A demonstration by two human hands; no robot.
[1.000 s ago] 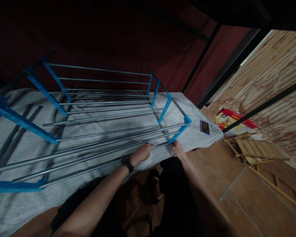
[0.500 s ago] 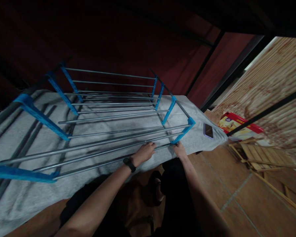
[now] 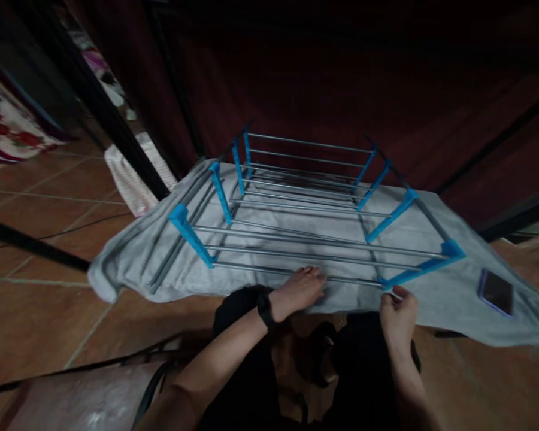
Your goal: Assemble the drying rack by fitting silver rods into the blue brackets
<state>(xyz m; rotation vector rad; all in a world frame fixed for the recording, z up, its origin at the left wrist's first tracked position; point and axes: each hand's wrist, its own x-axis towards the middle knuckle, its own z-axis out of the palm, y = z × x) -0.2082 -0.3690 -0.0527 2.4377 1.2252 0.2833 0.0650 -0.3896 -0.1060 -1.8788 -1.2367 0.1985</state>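
A rack of grey metal tubes and blue plastic brackets, like a shoe rack, lies on the grey cloth (image 3: 269, 293). My left hand (image 3: 300, 288), with a dark watch on the wrist, is closed over the lowest front tube (image 3: 247, 268) right of its middle. At that tube's right end sits the lower corner of a blue bracket (image 3: 413, 273). My right hand (image 3: 399, 311) is just below this corner, thumb and fingers pinched together. A thin pale bit shows by its fingertips, too small to name. On the left, another blue bracket (image 3: 192, 236) joins the front tubes.
A phone (image 3: 496, 292) lies on the cloth to the right. Loose grey tubes (image 3: 173, 263) rest along the cloth's left side. Dark frame posts (image 3: 36, 244) stand at the left, and a dark red curtain (image 3: 296, 78) hangs behind. Below lies a tiled floor (image 3: 90, 311).
My view has swung left, so the rack and phone appear farther right and the rack's left end shows. My right hand now pinches below the bracket corner; my left stays on the front tube.
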